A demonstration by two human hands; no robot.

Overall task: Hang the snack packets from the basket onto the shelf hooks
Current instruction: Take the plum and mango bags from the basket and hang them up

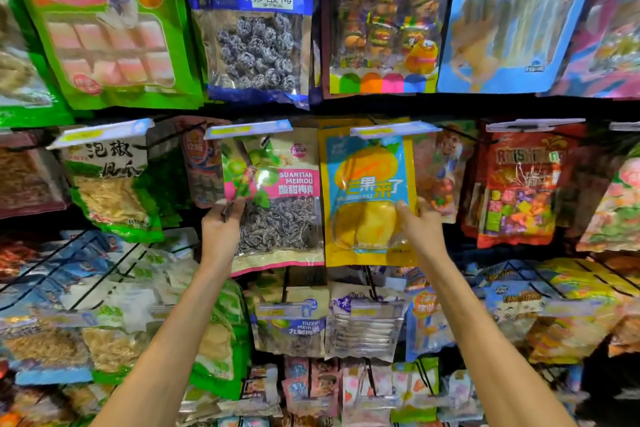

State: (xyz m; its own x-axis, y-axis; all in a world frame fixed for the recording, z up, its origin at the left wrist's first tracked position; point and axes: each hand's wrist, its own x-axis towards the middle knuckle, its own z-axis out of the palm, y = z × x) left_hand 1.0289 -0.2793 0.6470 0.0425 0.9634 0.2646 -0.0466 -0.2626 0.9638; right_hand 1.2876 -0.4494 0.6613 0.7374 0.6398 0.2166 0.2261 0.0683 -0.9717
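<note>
Left hand [221,229] pinches the left edge of the plum packet [277,204]; right hand [420,225] pinches the right edge of the mango packet [370,198]. Both packets hang upright between the 2 hands, tops above, under the price tags [249,128]; hooks hidden.

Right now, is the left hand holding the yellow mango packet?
No, the left hand grips the pink plum packet; the right hand holds the yellow mango packet.
</note>
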